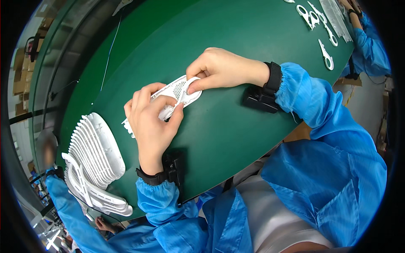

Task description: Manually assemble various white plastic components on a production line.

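Between my hands is a long white plastic shell [169, 91] with a patch of small round holes, tilted just above or on the green table. My left hand [149, 120] grips its near left part, the thumb and index finger pinched together over the inner side. My right hand [225, 69] closes on the rounded far right end, thumb pressing inside the rim. A small white strip-like part lies within the shell, partly hidden by my left fingers. I cannot tell whether it is loose or fixed.
On the left stands a row of nested white shells [95, 147], with curved white strips [99, 196] beside it. White ring-ended parts [325, 57] lie at the far right near a clear plastic bag [336, 19]. A co-worker's blue sleeve [373, 46] is beyond. Another person sits at left.
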Tool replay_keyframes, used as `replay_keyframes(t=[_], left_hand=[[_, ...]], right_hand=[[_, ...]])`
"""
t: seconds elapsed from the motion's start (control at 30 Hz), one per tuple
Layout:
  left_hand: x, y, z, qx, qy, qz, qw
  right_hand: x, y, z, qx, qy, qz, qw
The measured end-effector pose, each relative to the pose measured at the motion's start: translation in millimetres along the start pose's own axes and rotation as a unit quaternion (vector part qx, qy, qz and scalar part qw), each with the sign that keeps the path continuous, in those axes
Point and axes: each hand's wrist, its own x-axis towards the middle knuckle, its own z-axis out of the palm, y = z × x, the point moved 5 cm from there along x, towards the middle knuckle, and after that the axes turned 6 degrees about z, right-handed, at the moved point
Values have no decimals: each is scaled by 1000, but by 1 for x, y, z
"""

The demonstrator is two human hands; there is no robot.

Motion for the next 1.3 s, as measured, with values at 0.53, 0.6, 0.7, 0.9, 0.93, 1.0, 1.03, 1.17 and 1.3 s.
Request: replay_keyframes(t=[0.53, 0.6, 0.7, 0.9, 0.93, 1.0, 1.03, 1.17, 1.3], left_hand=[[3, 20, -5, 87, -46, -110, 989], [8, 12, 4, 65, -90, -198, 974], [24, 16, 22, 80, -158, -177, 968], [21, 18, 3, 109, -171, -232, 951], [22, 18, 3, 110, -167, -230, 953], [23, 17, 8, 103, -168, -206, 959], [25, 17, 8, 98, -168, -205, 959], [18, 3, 3, 58, -157, -169, 971], [21, 37, 0, 92, 67, -23, 993]], right_hand=[[5, -17, 5, -134, 69, -32, 988], [2, -11, 8, -140, 63, 3, 988], [-11, 8, 4, -138, 79, 18, 987], [14, -5, 3, -82, 53, -23, 995], [16, -5, 2, -100, 36, 0, 994], [15, -2, 4, -122, 53, -9, 991], [14, 1, 5, -142, 68, -13, 987], [17, -4, 9, -147, 67, -71, 984], [8, 25, -23, 0, 72, 6, 997]])
